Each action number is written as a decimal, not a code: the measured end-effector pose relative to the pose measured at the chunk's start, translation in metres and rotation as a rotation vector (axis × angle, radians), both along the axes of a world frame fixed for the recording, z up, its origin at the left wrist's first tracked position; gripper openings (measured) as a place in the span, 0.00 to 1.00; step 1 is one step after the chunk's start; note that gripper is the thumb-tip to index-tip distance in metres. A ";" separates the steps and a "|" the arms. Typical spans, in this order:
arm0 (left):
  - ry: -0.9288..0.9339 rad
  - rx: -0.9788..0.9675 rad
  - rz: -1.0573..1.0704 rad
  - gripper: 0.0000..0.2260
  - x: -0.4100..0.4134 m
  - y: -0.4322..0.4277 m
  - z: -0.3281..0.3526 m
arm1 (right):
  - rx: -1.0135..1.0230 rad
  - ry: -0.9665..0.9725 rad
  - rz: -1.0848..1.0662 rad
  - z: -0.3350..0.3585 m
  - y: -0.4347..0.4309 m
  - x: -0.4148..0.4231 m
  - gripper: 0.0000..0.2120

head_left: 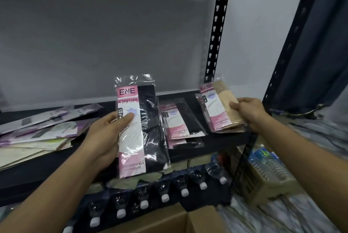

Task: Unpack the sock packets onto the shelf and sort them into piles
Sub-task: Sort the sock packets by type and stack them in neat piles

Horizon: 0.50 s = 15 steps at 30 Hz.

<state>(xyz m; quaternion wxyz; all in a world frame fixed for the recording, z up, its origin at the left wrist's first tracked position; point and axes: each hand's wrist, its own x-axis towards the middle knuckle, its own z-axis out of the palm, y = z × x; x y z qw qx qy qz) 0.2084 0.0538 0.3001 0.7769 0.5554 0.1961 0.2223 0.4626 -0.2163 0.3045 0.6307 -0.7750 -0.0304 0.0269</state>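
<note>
My left hand (107,135) grips a clear packet of black stockings (150,129) with a pink and white "ENE" card, held upright above the front of the dark shelf (224,139). My right hand (248,112) holds a small stack of beige stocking packets (220,108) by its right edge, tilted at the shelf's right end. Between the two lies a pile of black stocking packets (183,121) flat on the shelf. A loose heap of purple, grey and cream packets (41,129) covers the shelf's left part.
A black slotted upright (216,31) stands behind the beige packets. Below the shelf runs a row of white-capped bottles in plastic wrap (163,193). An open cardboard box (184,219) sits at the bottom, and a pack of water bottles (271,167) lies at the right.
</note>
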 end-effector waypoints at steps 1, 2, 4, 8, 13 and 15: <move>0.002 0.000 -0.008 0.11 0.008 -0.004 0.003 | -0.002 0.002 -0.007 -0.001 -0.001 0.002 0.15; 0.001 0.001 -0.019 0.11 0.016 -0.009 0.005 | -0.002 0.009 -0.011 -0.001 -0.002 0.004 0.14; 0.003 0.002 -0.034 0.12 0.029 -0.018 0.008 | -0.016 0.011 -0.020 0.001 -0.004 0.007 0.15; 0.012 -0.007 -0.051 0.13 0.046 -0.033 0.009 | -0.089 -0.005 -0.038 0.002 0.000 0.021 0.19; 0.044 -0.001 -0.064 0.11 0.048 -0.038 0.005 | -0.352 -0.071 -0.070 -0.008 0.011 0.038 0.18; 0.057 0.006 -0.069 0.12 0.045 -0.035 0.004 | -0.493 -0.098 -0.078 -0.012 0.011 0.042 0.16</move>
